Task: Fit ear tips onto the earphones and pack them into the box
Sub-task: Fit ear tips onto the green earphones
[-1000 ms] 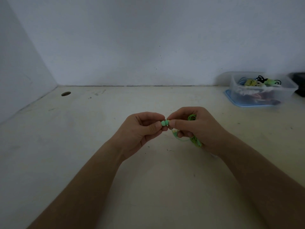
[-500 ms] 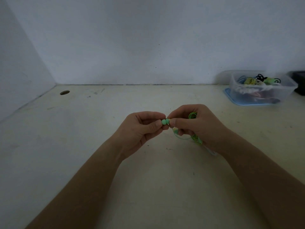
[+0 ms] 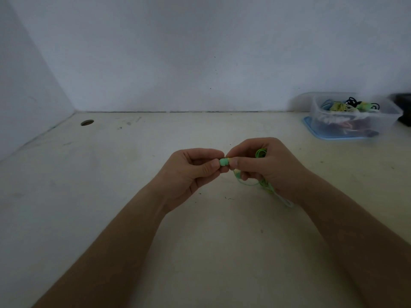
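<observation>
The left hand [image 3: 189, 172] and right hand [image 3: 270, 167] are bare, as are both forearms [image 3: 115, 241].

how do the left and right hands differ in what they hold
The left hand pinches only the green ear tip; the right hand closes on its other end. The right hand also bunches the green cable; the left hand holds none. Both are curled, meeting above the table.

I've one view only — the head camera, wide-angle, looking forward and down across the table [image 3: 111, 241] to the back wall [image 3: 200, 52]; the left hand [image 3: 189, 172] and right hand [image 3: 273, 167] sit close to the lens, mid-frame.
</observation>
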A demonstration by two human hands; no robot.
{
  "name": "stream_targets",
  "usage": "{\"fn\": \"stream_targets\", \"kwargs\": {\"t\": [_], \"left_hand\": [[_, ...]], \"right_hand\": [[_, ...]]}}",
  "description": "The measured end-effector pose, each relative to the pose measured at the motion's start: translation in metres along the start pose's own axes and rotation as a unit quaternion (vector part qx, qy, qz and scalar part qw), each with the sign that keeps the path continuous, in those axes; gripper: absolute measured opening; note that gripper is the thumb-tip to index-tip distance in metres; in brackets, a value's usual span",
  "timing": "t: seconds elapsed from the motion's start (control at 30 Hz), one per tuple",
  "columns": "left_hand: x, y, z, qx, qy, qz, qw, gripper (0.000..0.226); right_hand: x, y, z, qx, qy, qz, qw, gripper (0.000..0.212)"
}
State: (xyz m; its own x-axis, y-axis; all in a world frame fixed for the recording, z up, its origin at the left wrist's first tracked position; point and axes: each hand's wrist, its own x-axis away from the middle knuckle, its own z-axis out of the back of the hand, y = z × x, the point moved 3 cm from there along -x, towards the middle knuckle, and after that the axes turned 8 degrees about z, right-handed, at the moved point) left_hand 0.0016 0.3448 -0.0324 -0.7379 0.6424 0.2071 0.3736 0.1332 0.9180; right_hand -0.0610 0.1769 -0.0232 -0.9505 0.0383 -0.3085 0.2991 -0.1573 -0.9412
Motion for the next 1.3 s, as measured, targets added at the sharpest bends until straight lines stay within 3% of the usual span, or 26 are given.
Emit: {"fn": "stream_targets", "kwargs": {"t": [0.1,0.57,0.77,1.3], "left_hand": [[0.0001,0.0001,-0.0005,0.002,-0.008,-0.003,1.0,0.019],[-0.0013,-0.0012,0.0006,-0.013,0.001,-0.008,1.0,0.017],[-0.0013,-0.0019,0.002,-0.01,-0.002,0.012,1.0,0.016],[-0.0023,0.0006,0.0015,-0.042,0.0,-0.024,0.999,0.014]], "right_hand": [[-0.0002,0.0015,0.0003,-0.046,-0.003,-0.023,0.999,0.01],[-0.0005,0.003,-0.0025,-0.069,0.006,-0.041,0.997,0.012],[0.0,0.0021,-0.0008,-0.006,0.0,-0.012,1.0,0.009],[-0.0015,0.0047,-0.0054,-0.108,0.015,-0.049,0.993,0.009]]}}
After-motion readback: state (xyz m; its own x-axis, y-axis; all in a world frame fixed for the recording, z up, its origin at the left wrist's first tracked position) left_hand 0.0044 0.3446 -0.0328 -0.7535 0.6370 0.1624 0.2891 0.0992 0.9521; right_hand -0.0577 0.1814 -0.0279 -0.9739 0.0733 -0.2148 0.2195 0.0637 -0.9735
